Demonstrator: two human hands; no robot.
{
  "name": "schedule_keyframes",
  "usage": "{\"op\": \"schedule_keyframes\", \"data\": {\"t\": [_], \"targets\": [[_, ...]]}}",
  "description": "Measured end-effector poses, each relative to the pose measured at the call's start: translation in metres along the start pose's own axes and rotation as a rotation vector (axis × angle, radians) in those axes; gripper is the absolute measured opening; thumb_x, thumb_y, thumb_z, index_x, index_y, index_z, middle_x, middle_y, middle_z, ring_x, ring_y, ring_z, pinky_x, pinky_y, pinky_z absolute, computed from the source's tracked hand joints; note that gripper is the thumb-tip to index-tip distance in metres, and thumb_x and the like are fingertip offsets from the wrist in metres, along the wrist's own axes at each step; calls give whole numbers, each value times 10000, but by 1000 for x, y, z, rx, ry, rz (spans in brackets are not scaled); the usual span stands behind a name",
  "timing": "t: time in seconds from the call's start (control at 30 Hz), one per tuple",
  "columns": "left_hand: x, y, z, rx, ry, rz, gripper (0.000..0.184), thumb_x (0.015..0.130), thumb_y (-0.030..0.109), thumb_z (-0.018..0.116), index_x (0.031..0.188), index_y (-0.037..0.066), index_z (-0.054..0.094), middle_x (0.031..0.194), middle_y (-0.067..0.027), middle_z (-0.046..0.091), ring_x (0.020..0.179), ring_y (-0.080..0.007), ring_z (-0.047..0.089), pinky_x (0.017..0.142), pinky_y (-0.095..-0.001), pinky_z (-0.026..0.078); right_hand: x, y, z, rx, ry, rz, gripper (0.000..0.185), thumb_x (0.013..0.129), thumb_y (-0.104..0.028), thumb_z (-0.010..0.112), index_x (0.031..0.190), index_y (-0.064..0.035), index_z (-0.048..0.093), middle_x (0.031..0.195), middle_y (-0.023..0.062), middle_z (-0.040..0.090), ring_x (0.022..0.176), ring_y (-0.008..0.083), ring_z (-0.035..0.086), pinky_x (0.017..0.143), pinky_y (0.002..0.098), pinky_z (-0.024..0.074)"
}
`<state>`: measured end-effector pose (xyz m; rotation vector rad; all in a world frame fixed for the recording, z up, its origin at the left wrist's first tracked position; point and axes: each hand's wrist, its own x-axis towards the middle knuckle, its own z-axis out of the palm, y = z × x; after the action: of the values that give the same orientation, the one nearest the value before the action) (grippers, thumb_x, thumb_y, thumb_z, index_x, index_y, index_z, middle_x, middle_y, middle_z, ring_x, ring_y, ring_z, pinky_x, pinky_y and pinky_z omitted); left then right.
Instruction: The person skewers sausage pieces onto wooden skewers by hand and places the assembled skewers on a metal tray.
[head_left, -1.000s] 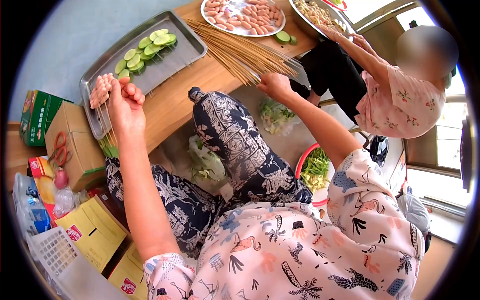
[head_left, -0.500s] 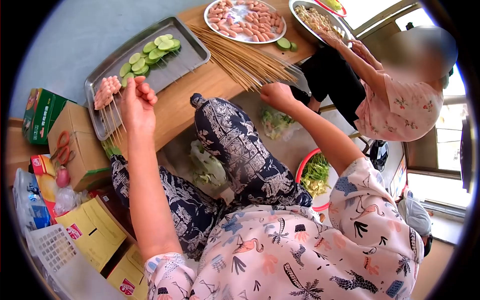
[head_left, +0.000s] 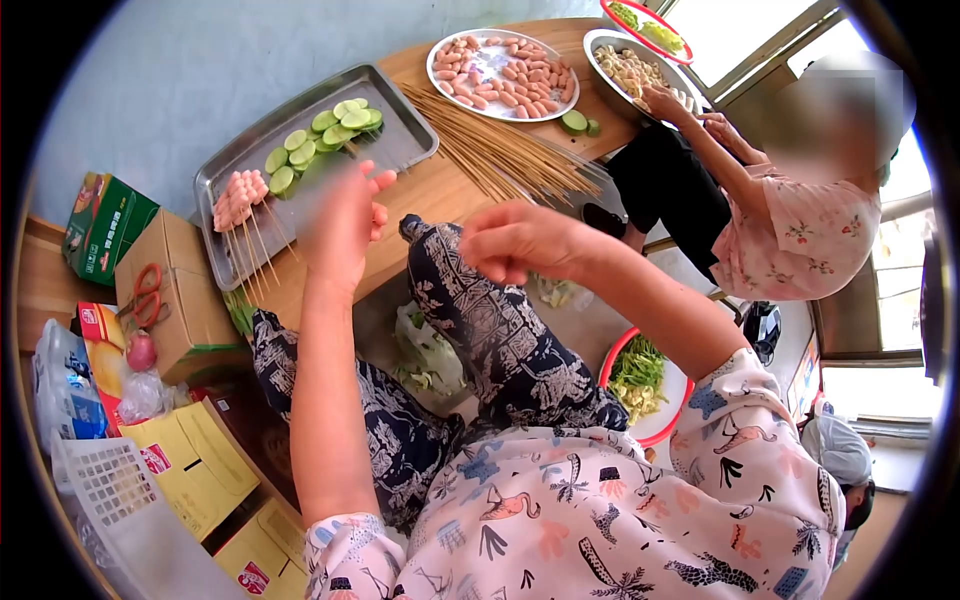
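My left hand (head_left: 345, 225) is partly smeared by motion beside the front edge of the metal tray (head_left: 408, 150). Its fingers look loosely bent and apart, with nothing visible in them. Over my knee, my right hand (head_left: 525, 240) is closed with curled fingers; whatever it may hold is hidden. Small pink sausages on skewers (head_left: 240, 200) lie at the tray's left end, sticks pointing toward me. Behind my left hand, round green slices (head_left: 325, 130) on sticks overlap in the tray. A spread bundle of bamboo skewers (head_left: 500, 145) rests on the wooden table, beyond my right hand.
A white plate of small sausages (head_left: 505, 110) stands at the back, with a cut green vegetable (head_left: 574, 122) beside it. At right, a co-worker's hands (head_left: 665, 105) are at a metal bowl (head_left: 592, 45). Boxes (head_left: 185, 300) and scissors (head_left: 147, 295) are at left; a red-rimmed basin (head_left: 685, 395) is below.
My right hand has drawn back from the skewer ends toward me and left. My left hand has moved right, away from the sausage skewers. The view has shifted slightly.
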<state>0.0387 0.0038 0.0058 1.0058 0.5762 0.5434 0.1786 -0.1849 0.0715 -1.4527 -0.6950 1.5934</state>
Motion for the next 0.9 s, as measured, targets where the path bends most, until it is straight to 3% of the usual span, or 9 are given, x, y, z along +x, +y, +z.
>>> {"op": "schedule_keyframes", "data": {"t": [0.07,0.23,0.37,0.5,0.57,0.6,0.63,0.73,0.9], "targets": [[2,5,3,-244,-19,94,275,924,235,583,1134,59,577,930,-68,643,594,-57,479,475,-184,351,10,-7,15,-169,-41,-9,183,868,-197,604,775,-40,613,616,25,587,506,84,531,455,209,403],[7,9,-36,-389,54,193,217,947,189,558,1121,64,589,760,-8,582,547,-65,464,455,-186,346,33,-23,23,-252,-180,-52,232,915,-232,572,813,-29,618,635,9,597,532,72,539,481,205,421],[2,17,-48,-389,99,200,225,952,187,550,1124,47,582,751,-9,578,545,-63,466,452,-185,348,78,-32,-33,-615,138,-243,221,918,-217,564,889,-12,641,676,36,635,555,78,562,520,237,458],[-4,21,-45,-353,108,151,229,960,181,534,1133,36,574,742,-13,575,533,-60,472,445,-185,350,163,14,-148,-941,552,-406,195,838,-253,586,857,-78,671,796,148,676,726,258,655,668,384,516],[-5,21,-42,-305,124,145,232,965,185,525,1134,35,575,732,-14,573,522,-58,476,436,-185,349,188,19,-181,-1019,659,-371,170,815,-233,571,873,-103,663,872,205,654,855,348,642,748,448,501],[-3,21,-42,-275,106,142,231,966,186,523,1130,32,577,725,-13,572,518,-58,477,432,-186,347,198,18,-188,-1177,758,-330,217,826,-192,582,994,-67,639,891,167,671,834,297,655,731,400,502],[-2,21,-40,-244,88,139,231,967,187,521,1127,30,578,718,-12,571,515,-58,477,429,-187,345,217,17,-202,-1119,723,-255,269,817,-212,582,1051,-86,627,1005,192,655,966,332,623,804,427,478],[0,22,-33,-138,141,111,249,980,204,493,1144,26,552,723,2,523,522,-56,429,447,-178,339,243,11,-210,-1252,823,-210,339,820,-239,576,1140,-126,584,1082,201,631,1028,359,600,861,468,450],[2,23,-28,-91,167,89,248,974,210,506,1129,23,555,706,7,521,520,-49,427,450,-168,327,289,10,-237,-1419,868,-93,313,865,-320,485,1098,-154,610,1113,242,612,1006,432,601,868,550,432]]}}
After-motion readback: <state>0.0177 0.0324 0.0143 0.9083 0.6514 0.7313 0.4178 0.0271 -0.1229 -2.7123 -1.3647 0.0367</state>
